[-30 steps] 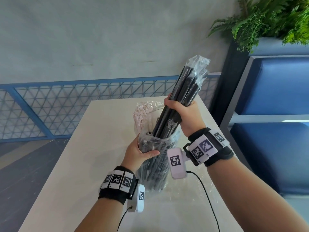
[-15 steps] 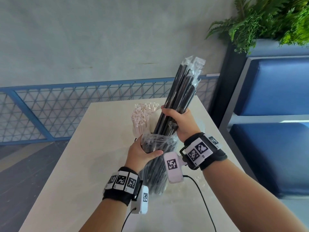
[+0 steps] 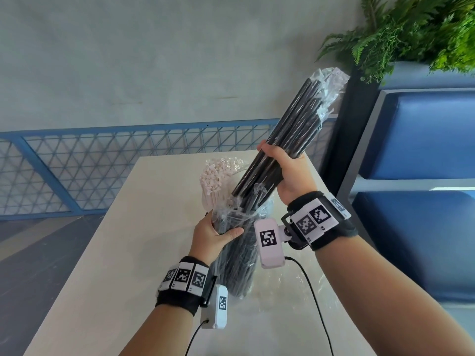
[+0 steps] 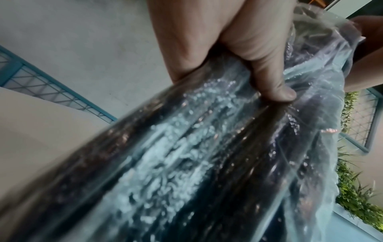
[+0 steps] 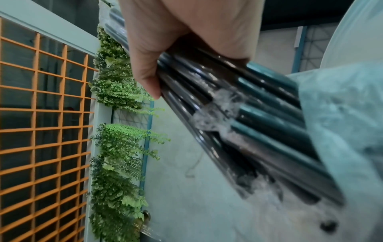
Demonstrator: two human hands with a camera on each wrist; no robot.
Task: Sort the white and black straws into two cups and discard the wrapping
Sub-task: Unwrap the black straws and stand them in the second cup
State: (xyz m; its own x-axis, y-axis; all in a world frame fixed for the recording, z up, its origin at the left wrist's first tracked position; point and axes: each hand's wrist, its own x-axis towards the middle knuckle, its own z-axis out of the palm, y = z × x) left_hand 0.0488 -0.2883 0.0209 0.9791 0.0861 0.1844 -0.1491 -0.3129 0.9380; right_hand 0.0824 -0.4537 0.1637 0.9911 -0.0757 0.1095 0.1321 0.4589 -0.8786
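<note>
My right hand (image 3: 288, 170) grips a bundle of black straws (image 3: 295, 124) tilted up to the right, with thin clear wrap at its top end. The bundle's lower end hangs just above the mouth of a clear plastic bag (image 3: 241, 265) that stands on the table and holds more black straws. My left hand (image 3: 216, 233) grips that bag near its top; the left wrist view shows the thumb (image 4: 269, 78) pressed into the bag (image 4: 186, 163). In the right wrist view my fingers (image 5: 145, 68) wrap the black straws (image 5: 259, 117). White straws (image 3: 216, 176) stand upright behind the bag, their holder hidden.
A loose sheet of clear wrap (image 3: 290, 289) lies on the pale table (image 3: 115, 265) under my right wrist. A blue bench (image 3: 424, 140) and a planter of ferns (image 3: 411, 34) stand close on the right. A blue mesh railing (image 3: 102, 163) runs behind the table.
My right hand dipped a little, then rose with the bundle, whose lower end now sits at the bag's mouth. My left hand has stayed on the bag.
</note>
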